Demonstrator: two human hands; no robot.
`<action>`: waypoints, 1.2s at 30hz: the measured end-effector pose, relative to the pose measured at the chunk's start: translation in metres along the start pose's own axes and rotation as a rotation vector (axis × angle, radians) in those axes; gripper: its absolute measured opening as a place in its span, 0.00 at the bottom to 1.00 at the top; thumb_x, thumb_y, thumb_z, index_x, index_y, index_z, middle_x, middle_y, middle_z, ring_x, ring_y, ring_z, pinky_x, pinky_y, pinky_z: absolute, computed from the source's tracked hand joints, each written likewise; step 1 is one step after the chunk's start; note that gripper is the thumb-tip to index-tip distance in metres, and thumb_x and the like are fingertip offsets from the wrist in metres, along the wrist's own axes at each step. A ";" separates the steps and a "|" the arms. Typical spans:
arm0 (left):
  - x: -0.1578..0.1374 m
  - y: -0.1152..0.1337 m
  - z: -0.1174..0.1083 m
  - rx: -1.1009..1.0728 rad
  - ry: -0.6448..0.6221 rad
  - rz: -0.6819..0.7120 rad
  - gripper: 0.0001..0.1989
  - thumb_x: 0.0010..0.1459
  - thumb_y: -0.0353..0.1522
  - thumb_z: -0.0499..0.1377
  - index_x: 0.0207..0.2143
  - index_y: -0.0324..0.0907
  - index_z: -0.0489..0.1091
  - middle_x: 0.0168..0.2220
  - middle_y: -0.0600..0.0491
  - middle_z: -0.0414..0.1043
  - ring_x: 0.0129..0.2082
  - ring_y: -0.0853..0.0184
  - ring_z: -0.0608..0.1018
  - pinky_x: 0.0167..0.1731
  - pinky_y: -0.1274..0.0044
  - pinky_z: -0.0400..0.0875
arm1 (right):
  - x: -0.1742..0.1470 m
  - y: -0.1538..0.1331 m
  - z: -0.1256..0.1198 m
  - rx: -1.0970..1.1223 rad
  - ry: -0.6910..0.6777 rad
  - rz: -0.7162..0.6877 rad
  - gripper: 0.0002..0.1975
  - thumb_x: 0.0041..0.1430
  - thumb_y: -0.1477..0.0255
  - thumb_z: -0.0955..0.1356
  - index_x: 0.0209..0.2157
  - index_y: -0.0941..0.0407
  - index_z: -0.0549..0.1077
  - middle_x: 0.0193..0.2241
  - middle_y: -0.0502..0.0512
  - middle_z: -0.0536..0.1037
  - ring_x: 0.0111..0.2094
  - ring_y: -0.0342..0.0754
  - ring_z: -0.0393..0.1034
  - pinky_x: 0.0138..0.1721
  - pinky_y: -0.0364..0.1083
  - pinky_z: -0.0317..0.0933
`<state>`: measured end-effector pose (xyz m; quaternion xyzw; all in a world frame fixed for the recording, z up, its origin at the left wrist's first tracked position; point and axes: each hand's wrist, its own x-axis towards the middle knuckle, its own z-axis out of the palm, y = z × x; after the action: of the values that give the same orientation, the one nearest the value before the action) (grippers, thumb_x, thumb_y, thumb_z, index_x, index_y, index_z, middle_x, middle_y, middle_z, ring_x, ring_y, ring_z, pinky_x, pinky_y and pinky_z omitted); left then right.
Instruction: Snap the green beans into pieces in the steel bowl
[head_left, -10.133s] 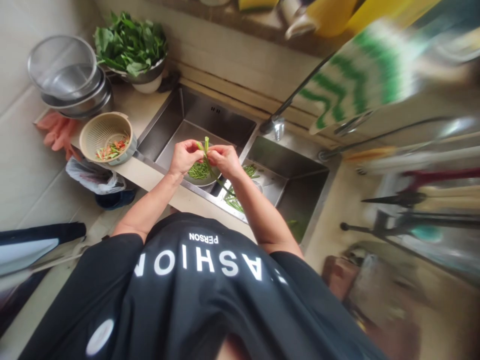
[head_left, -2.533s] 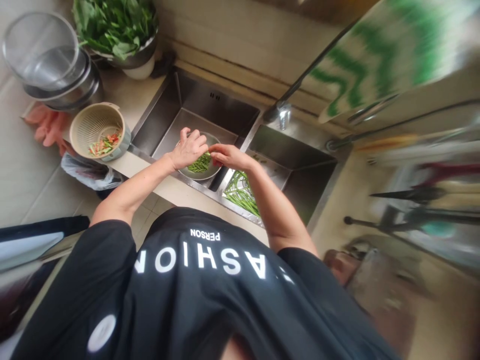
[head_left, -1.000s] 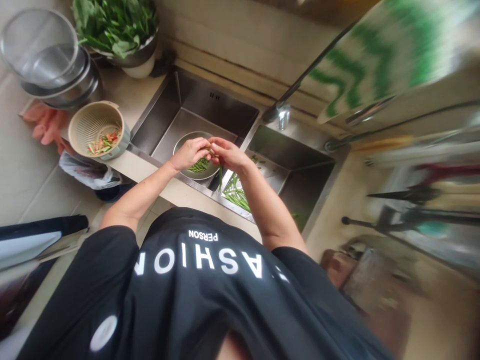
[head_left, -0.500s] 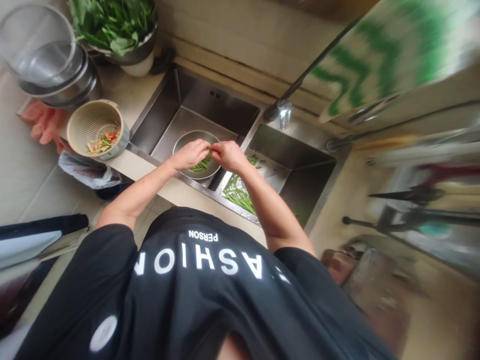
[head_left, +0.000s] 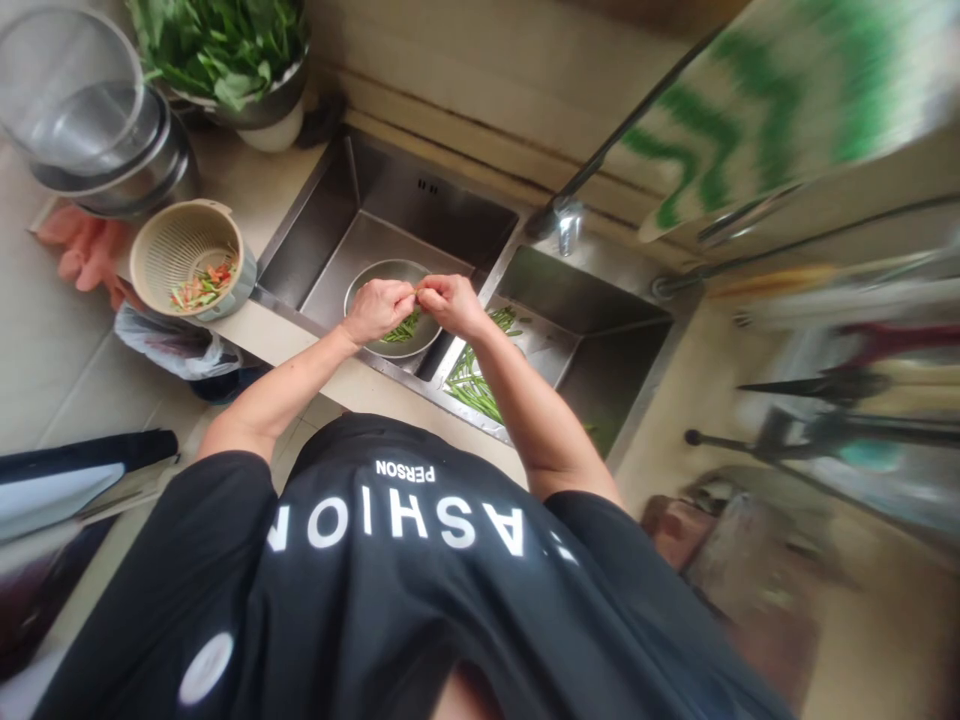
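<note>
My left hand (head_left: 379,310) and my right hand (head_left: 452,303) meet fingertip to fingertip over a round metal bowl (head_left: 381,272) in the left sink basin. Both are closed in a pinch on what looks like a green bean, mostly hidden by the fingers. Short green bean pieces (head_left: 405,328) lie in the bowl under my hands. Long whole green beans (head_left: 474,388) are spread in the right basin (head_left: 553,350), partly behind my right forearm.
A beige strainer basket (head_left: 154,262) with red and green scraps stands on the counter at left. Behind it are stacked metal pots (head_left: 124,180) and a bowl of leafy greens (head_left: 225,50). A faucet (head_left: 568,228) rises at the back; scissors (head_left: 817,388) lie at right.
My hands have stayed together over the bowl, with the fingertips shifting and turning slightly. The camera view has drifted a little; the bowl and basket stand in the same places.
</note>
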<state>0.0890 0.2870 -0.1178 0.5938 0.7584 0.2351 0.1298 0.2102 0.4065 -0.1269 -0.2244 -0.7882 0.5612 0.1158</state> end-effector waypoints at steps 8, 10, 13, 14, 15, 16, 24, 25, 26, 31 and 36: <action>0.002 -0.014 0.017 -0.820 0.250 -0.421 0.08 0.65 0.35 0.51 0.36 0.41 0.66 0.22 0.59 0.67 0.16 0.77 0.65 0.19 0.84 0.57 | 0.007 0.027 0.005 0.697 0.198 0.246 0.22 0.51 0.50 0.72 0.35 0.54 0.71 0.30 0.48 0.74 0.26 0.38 0.63 0.25 0.38 0.59; 0.000 -0.014 0.019 -0.898 0.172 -0.449 0.05 0.62 0.31 0.54 0.41 0.42 0.65 0.24 0.59 0.68 0.17 0.78 0.66 0.17 0.85 0.56 | 0.007 0.033 0.002 0.689 0.205 0.212 0.25 0.49 0.48 0.73 0.36 0.54 0.72 0.27 0.47 0.72 0.24 0.38 0.62 0.24 0.39 0.59; -0.002 -0.012 0.020 -0.922 0.097 -0.436 0.04 0.56 0.27 0.56 0.36 0.41 0.65 0.23 0.60 0.65 0.16 0.78 0.65 0.17 0.84 0.57 | 0.008 0.036 0.000 0.676 0.218 0.121 0.27 0.47 0.46 0.73 0.36 0.54 0.73 0.23 0.45 0.69 0.22 0.37 0.59 0.23 0.39 0.59; -0.002 -0.011 0.021 -0.906 0.076 -0.419 0.04 0.55 0.27 0.57 0.35 0.41 0.65 0.23 0.61 0.64 0.16 0.78 0.64 0.18 0.83 0.58 | 0.007 0.034 0.001 0.666 0.226 0.090 0.27 0.46 0.46 0.74 0.35 0.54 0.73 0.23 0.44 0.69 0.21 0.37 0.59 0.23 0.39 0.59; -0.002 -0.011 0.021 -0.875 0.061 -0.394 0.03 0.55 0.29 0.58 0.34 0.40 0.66 0.23 0.60 0.65 0.17 0.77 0.64 0.20 0.82 0.60 | 0.006 0.032 0.002 0.647 0.234 0.064 0.27 0.45 0.46 0.74 0.35 0.54 0.73 0.23 0.45 0.70 0.21 0.37 0.59 0.24 0.40 0.59; -0.001 -0.010 0.020 -0.833 0.055 -0.364 0.04 0.55 0.30 0.59 0.34 0.39 0.67 0.23 0.59 0.66 0.18 0.76 0.66 0.22 0.82 0.63 | 0.005 0.029 0.002 0.623 0.237 0.043 0.27 0.44 0.47 0.75 0.34 0.54 0.73 0.24 0.45 0.70 0.22 0.37 0.61 0.25 0.40 0.60; 0.000 -0.005 0.002 -0.345 -0.029 -0.139 0.12 0.57 0.33 0.56 0.35 0.37 0.77 0.31 0.51 0.77 0.30 0.68 0.74 0.35 0.77 0.65 | -0.008 -0.001 -0.006 0.186 0.123 -0.009 0.13 0.59 0.60 0.66 0.39 0.55 0.72 0.29 0.52 0.74 0.31 0.46 0.70 0.36 0.46 0.65; -0.001 -0.003 -0.001 -0.261 -0.036 -0.118 0.12 0.58 0.33 0.54 0.35 0.37 0.77 0.31 0.50 0.77 0.31 0.67 0.74 0.35 0.76 0.66 | -0.009 -0.004 -0.009 0.047 0.085 -0.045 0.12 0.59 0.64 0.65 0.40 0.56 0.72 0.31 0.53 0.75 0.32 0.46 0.70 0.37 0.46 0.65; -0.001 -0.002 -0.003 -0.167 -0.049 -0.103 0.12 0.58 0.32 0.54 0.35 0.38 0.77 0.31 0.49 0.77 0.31 0.66 0.75 0.36 0.76 0.66 | -0.011 -0.008 -0.012 -0.109 0.037 -0.088 0.12 0.59 0.68 0.64 0.42 0.57 0.73 0.33 0.55 0.76 0.34 0.47 0.70 0.38 0.46 0.64; -0.006 0.010 -0.011 0.212 -0.145 -0.119 0.13 0.60 0.32 0.52 0.38 0.40 0.77 0.39 0.44 0.78 0.38 0.59 0.77 0.36 0.72 0.66 | -0.015 -0.031 -0.016 -0.777 -0.192 -0.118 0.16 0.61 0.73 0.60 0.44 0.59 0.76 0.42 0.65 0.78 0.39 0.53 0.72 0.37 0.47 0.59; -0.010 0.019 -0.008 0.294 -0.207 -0.143 0.15 0.63 0.34 0.51 0.43 0.40 0.76 0.43 0.43 0.77 0.41 0.56 0.78 0.37 0.70 0.67 | -0.013 -0.039 -0.009 -0.935 -0.256 -0.068 0.17 0.63 0.71 0.60 0.39 0.60 0.79 0.41 0.68 0.80 0.38 0.55 0.73 0.35 0.47 0.57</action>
<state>0.1035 0.2791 -0.1021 0.5722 0.8074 0.0496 0.1351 0.2168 0.3972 -0.0865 -0.1557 -0.9707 0.1658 -0.0772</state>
